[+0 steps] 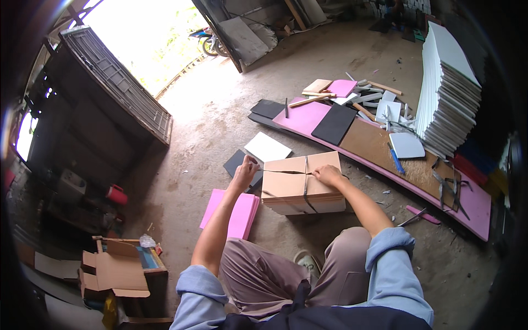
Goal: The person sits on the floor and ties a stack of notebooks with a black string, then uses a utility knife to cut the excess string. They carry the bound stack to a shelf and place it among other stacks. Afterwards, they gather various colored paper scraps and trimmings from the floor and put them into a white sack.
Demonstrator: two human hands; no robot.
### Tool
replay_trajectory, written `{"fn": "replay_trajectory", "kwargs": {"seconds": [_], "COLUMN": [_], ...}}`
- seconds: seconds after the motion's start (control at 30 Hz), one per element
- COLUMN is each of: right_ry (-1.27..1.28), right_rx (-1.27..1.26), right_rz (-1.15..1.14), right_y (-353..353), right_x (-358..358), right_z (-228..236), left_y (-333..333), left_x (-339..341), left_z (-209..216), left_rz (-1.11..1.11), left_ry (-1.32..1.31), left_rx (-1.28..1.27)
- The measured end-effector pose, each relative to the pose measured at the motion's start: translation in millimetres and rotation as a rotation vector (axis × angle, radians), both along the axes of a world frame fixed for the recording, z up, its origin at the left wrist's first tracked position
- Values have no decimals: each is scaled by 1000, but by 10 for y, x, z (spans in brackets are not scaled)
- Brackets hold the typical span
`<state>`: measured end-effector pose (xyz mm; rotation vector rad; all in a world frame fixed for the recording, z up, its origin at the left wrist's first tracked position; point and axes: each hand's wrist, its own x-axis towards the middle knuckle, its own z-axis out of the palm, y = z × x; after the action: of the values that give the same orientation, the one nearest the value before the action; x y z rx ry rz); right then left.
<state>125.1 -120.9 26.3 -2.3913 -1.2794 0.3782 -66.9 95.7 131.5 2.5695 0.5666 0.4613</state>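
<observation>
"Where's our tan bundle (283,187)?"

"On the floor (201,137), just beside the pink sheets (231,212)."

"Our hands?"

"Our left hand (246,172) curls closed around the dark strap (289,172); our right hand (328,175) pinches it atop the bundle."

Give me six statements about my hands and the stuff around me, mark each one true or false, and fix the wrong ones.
1. The left hand holds a dark strap that runs over the tan stack. True.
2. The right hand is well away from the tan stack. False: it is at the top of the stack, by the strap.
3. The pink stack sits on top of the tan stack. False: it lies on the floor, to the left.
4. The blue tool lies on the brown board. True.
5. The red container is at the picture's right. False: it is at the left.
6. The tall white stack stands right of the tan stack. True.
</observation>
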Motion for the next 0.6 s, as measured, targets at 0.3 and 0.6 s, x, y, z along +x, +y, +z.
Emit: {"fn": "replay_trajectory", "kwargs": {"seconds": [0.3,0.6], "right_ry": [-35,-33], "right_rx": [-15,-50], "right_rz": [-15,-192], "right_y": [44,142], "right_x": [-9,-258], "right_z": [-52,36], "left_y": [70,320], "left_x": [-140,-343], "left_z": [50,-549], "left_rz": [-232,-113], "left_ry": [263,508], "left_rx": [436,579]}}
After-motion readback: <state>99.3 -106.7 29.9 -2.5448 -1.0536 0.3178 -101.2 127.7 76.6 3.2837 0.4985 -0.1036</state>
